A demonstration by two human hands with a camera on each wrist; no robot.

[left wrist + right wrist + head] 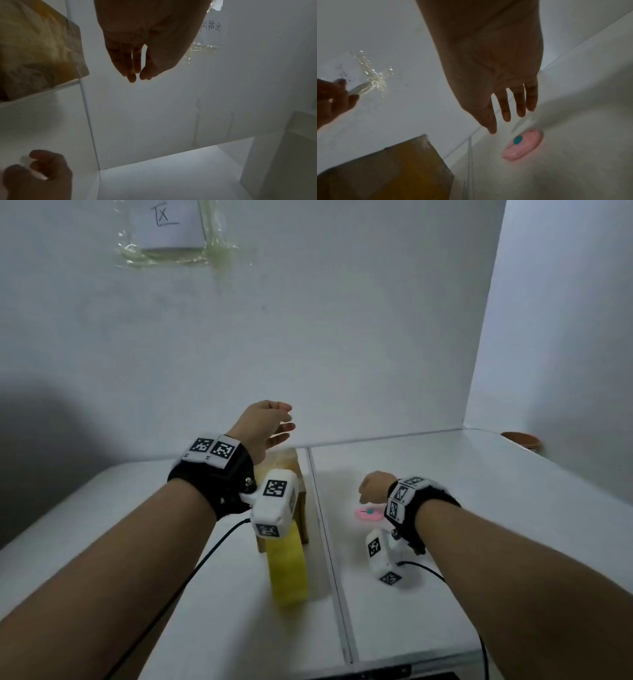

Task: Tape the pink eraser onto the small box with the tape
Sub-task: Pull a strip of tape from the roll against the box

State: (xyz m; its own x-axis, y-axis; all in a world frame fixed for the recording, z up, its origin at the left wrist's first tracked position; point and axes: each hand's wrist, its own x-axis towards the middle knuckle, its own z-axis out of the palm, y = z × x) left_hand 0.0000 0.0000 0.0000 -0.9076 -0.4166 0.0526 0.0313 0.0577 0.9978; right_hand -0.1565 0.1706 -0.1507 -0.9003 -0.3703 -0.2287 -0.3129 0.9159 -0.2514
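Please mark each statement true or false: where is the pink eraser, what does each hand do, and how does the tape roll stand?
1. The oval pink eraser lies on the white table. True.
2. The right hand holds the eraser. False: it hovers by it, fingers straight.
3. The yellow tape roll stands on edge beside the brown cardboard box. True.
4. The left hand lies flat on the table. False: it is raised above the box and pinches a clear tape strip.
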